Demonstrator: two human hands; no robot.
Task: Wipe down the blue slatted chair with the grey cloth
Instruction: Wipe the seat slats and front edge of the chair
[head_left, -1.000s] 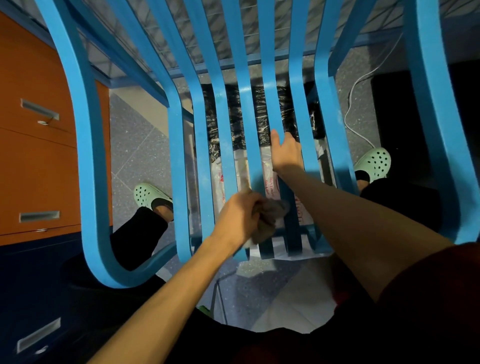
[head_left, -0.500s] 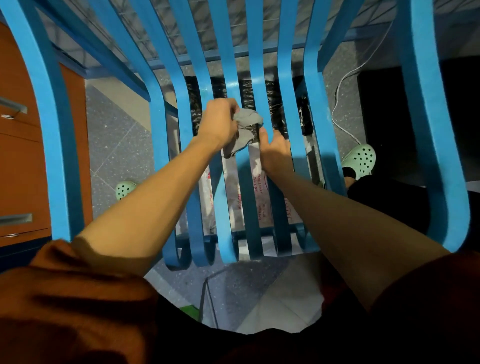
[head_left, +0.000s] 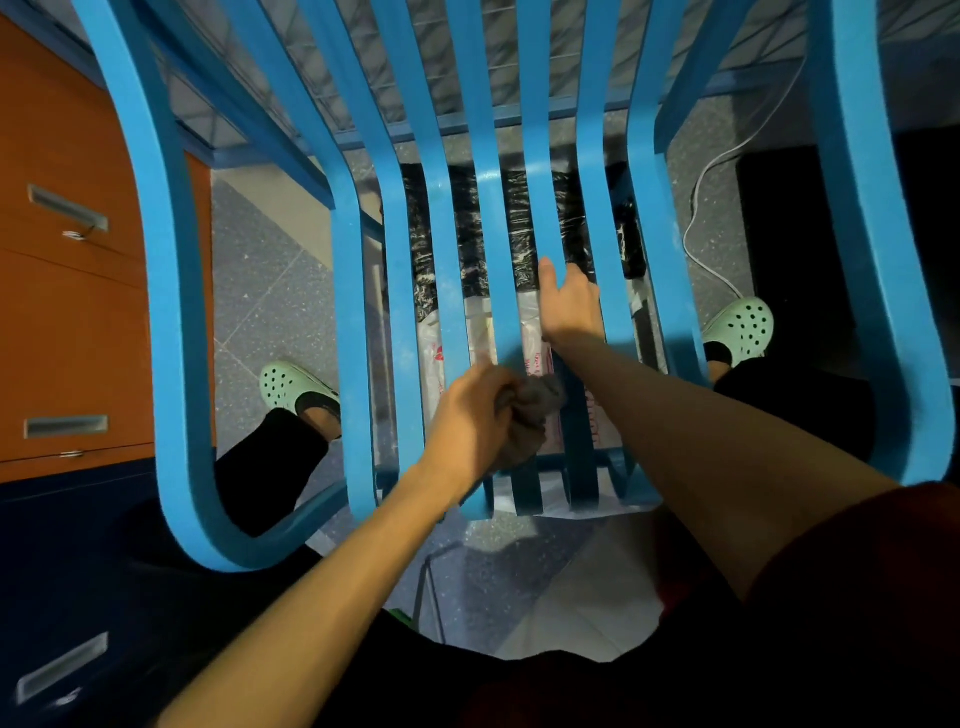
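The blue slatted chair (head_left: 395, 291) fills the view, its slats running away from me and its curved arms at both sides. My left hand (head_left: 475, 418) grips the bunched grey cloth (head_left: 535, 402) against the near end of a middle slat. My right hand (head_left: 569, 306) holds a slat further up on the right side; its thumb lies along the slat and its fingers curl round behind it.
An orange drawer cabinet (head_left: 67, 312) stands at the left. Under the seat lie plastic-wrapped bags (head_left: 519, 244) on the grey speckled floor. My feet in green clogs (head_left: 293, 384) flank the chair. A white cable (head_left: 706, 228) trails at the right.
My left hand has pulled the cloth down a middle slat toward me, from the upper part to its near end. The right hand kept its hold on the slat.
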